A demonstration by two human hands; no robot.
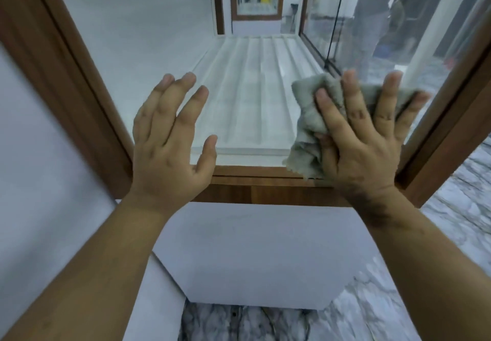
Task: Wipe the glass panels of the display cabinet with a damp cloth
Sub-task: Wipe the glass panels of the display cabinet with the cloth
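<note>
The display cabinet has a wooden frame (pixel 87 96) and a glass front panel (pixel 252 75) right before me. My right hand (pixel 364 138) lies flat with spread fingers and presses a crumpled grey cloth (pixel 308 125) against the lower right of the glass. My left hand (pixel 172 133) rests with straight, spread fingers on the lower left of the same panel and holds nothing. Through the glass I see a white ribbed shelf (pixel 255 96) inside the cabinet.
The cabinet's white base (pixel 252 255) stands below the wooden bottom rail (pixel 265 181). A grey marbled floor (pixel 398 301) lies around it. A side glass panel (pixel 372 22) on the right shows a standing person beyond. A white wall surface (pixel 39 181) is at the left.
</note>
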